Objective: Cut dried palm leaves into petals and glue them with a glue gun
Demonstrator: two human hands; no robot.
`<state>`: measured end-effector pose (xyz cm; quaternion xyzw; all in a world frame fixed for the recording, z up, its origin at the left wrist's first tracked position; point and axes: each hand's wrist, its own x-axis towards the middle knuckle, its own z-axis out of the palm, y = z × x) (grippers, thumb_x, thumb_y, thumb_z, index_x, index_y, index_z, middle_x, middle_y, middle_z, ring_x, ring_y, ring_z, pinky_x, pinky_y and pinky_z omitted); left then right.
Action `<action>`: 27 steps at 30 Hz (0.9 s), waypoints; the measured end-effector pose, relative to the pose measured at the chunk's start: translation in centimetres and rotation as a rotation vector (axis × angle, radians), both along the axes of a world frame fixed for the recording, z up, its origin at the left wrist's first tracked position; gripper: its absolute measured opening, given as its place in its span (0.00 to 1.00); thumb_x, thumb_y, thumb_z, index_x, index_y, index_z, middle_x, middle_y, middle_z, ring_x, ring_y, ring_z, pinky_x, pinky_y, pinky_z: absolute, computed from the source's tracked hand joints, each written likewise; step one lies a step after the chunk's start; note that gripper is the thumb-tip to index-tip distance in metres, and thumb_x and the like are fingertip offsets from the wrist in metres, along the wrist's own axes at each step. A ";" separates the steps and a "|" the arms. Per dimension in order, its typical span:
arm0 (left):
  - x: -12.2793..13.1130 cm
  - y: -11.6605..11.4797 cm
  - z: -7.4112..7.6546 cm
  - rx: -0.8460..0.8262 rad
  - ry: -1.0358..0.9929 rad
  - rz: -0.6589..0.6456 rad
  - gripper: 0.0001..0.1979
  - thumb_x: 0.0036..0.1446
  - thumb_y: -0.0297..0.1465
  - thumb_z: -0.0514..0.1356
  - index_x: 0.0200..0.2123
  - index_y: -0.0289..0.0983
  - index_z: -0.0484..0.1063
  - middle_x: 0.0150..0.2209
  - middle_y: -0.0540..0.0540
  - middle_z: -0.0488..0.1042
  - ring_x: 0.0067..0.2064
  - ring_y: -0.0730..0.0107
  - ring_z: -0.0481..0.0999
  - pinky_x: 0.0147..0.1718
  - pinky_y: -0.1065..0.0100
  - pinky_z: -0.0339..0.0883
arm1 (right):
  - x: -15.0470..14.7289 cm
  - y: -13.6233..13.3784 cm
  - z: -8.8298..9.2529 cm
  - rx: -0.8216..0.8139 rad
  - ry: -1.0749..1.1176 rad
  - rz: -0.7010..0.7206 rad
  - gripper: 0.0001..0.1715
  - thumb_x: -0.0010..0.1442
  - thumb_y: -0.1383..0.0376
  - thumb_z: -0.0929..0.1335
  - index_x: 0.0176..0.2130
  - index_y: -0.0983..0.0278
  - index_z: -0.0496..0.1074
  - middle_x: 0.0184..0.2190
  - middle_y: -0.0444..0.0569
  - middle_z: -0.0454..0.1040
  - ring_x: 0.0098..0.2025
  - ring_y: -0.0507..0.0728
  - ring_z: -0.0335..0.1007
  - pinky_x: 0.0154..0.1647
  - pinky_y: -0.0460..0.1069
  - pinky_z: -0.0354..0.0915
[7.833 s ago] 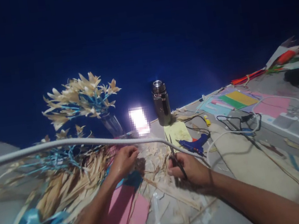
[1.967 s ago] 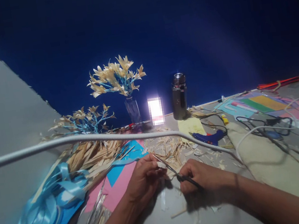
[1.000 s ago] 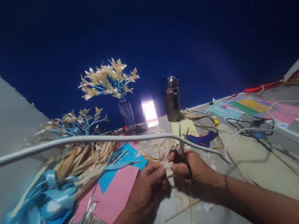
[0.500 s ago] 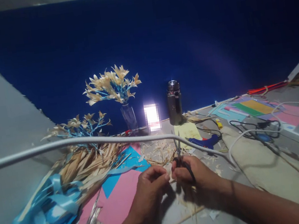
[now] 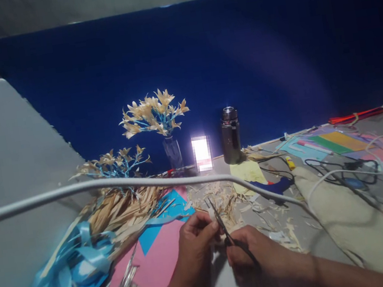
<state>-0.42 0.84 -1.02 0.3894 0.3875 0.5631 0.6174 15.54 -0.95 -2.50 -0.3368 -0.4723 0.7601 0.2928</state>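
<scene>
My left hand (image 5: 196, 245) pinches a small pale strip of dried leaf (image 5: 211, 214) between thumb and fingers. Close beside it, my right hand (image 5: 253, 253) grips a pair of dark scissors (image 5: 225, 231), whose blades point up and left toward the strip. Both hands hover low over the grey table (image 5: 295, 224), just in front of a heap of pale leaf cuttings (image 5: 220, 196).
A white cable (image 5: 111, 184) arcs across the view. On the left lie a blue ribbon bundle (image 5: 63, 275), dried leaves (image 5: 122, 210) and pink and blue paper (image 5: 157, 257). Behind stand a vase of leaf flowers (image 5: 155, 115), a metal flask (image 5: 230, 135), a blue glue gun (image 5: 275, 185) and coloured sheets (image 5: 330, 143).
The scissors have swung from pointing straight up to slanting up-left at the strip in my left hand. Both hands have come slightly nearer to me.
</scene>
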 end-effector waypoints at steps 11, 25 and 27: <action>0.1 -0.1 0.2 -0.043 -0.051 -0.017 0.09 0.47 0.28 0.70 0.26 0.38 0.71 0.21 0.51 0.74 0.25 0.70 0.71 0.29 0.69 0.62 | 0.2 0.8 -1.0 0.090 -0.120 -0.029 0.17 0.50 0.59 0.73 0.20 0.65 0.67 0.16 0.42 0.65 0.19 0.48 0.57 0.20 0.45 0.49; 0.1 -0.1 1.1 -0.088 -0.083 -0.028 0.11 0.44 0.29 0.71 0.25 0.38 0.70 0.20 0.52 0.73 0.22 0.72 0.72 0.26 0.70 0.63 | 0.3 0.8 -1.1 0.059 -0.114 0.011 0.24 0.51 0.52 0.76 0.23 0.64 0.64 0.17 0.39 0.62 0.19 0.47 0.54 0.20 0.45 0.49; 0.1 -0.1 1.0 -0.089 -0.088 -0.027 0.11 0.44 0.29 0.71 0.25 0.38 0.71 0.21 0.52 0.74 0.23 0.72 0.72 0.27 0.70 0.64 | 0.5 1.0 -1.1 0.097 -0.155 0.032 0.22 0.53 0.54 0.75 0.23 0.64 0.65 0.17 0.40 0.62 0.19 0.47 0.55 0.20 0.45 0.48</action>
